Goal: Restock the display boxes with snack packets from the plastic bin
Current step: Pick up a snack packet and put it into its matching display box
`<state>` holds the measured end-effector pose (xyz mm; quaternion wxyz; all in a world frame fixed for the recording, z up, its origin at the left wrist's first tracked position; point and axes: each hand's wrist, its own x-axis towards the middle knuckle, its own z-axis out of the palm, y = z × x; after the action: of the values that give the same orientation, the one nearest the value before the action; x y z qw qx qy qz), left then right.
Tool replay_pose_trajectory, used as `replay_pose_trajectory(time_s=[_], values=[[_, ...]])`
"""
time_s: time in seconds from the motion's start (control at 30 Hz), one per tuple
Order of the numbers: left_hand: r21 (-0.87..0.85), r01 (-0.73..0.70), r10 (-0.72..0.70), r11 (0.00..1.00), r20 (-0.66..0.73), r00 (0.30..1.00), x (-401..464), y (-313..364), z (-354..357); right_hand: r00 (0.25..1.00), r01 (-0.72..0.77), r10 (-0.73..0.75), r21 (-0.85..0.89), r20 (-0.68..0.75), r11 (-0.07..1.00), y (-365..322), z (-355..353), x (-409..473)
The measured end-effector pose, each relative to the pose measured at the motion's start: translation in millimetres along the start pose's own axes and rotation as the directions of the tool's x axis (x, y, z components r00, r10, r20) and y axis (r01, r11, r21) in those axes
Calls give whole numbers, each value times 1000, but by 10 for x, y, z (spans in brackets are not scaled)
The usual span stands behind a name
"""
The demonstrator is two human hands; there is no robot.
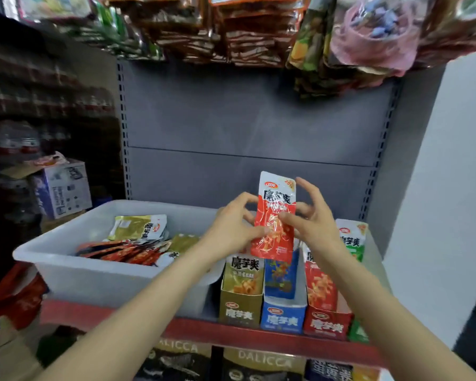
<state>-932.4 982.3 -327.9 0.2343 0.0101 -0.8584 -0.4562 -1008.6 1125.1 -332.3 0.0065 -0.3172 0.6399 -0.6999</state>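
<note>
Red packet held upright, long axis vertical, above the row of display boxes. Left hand pinches its left edge, right hand grips the right edge. Red box sits below and right of the packet, nearer the right hand; the blue box lies directly under. Probable next move: shift right, then straight down. Plastic bin is far left on the shelf.
</note>
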Motion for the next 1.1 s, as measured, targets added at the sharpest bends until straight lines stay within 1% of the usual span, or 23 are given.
replay_pose_trajectory(time_s=[0.07,0.17,0.3,0.37,0.43,0.5,0.57,0.63,0.77,0.83,0.9,0.93,1.03,1.1], values=[[26,-38,37,999,38,999,68,74,233,999,-12,11,-22,-35,1000,14,-249,-30],[6,-64,63,998,78,995,140,177,531,995,-23,16,-70,-101,997,51,-551,-58],[39,-62,60,997,68,996,235,191,817,986,-32,9,-130,-169,991,134,-809,-74],[66,-53,49,996,59,997,274,153,917,982,-37,12,-130,-190,991,193,-878,-81],[80,-56,53,995,32,998,303,107,988,979,-44,12,-153,-202,987,274,-932,-78],[73,-63,65,995,-30,997,329,79,1026,979,-58,12,-226,-202,972,360,-976,-71],[35,-64,67,997,-85,994,356,76,1047,985,-78,27,-296,-171,952,446,-995,-65],[25,-63,66,998,-105,992,378,87,1066,989,-92,40,-376,-143,922,495,-1000,-72],[53,-65,71,996,-129,989,411,54,1089,994,-87,33,-567,-105,819,464,-1024,-75],[84,-52,61,995,-115,991,430,21,1107,997,-72,54,-602,-48,795,451,-1026,-76],[164,-28,41,986,-81,996,446,-4,1121,998,-35,65,-660,21,750,461,-1015,-73],[205,-10,23,979,-63,998,450,-14,1126,997,-9,57,-722,42,692,468,-1009,-73],[325,27,-28,945,-2,1000,442,-45,1134,996,37,53,-881,70,471,483,-999,-86],[365,42,-54,930,24,998,426,-58,1138,992,47,86,-914,89,403,506,-989,-86]])
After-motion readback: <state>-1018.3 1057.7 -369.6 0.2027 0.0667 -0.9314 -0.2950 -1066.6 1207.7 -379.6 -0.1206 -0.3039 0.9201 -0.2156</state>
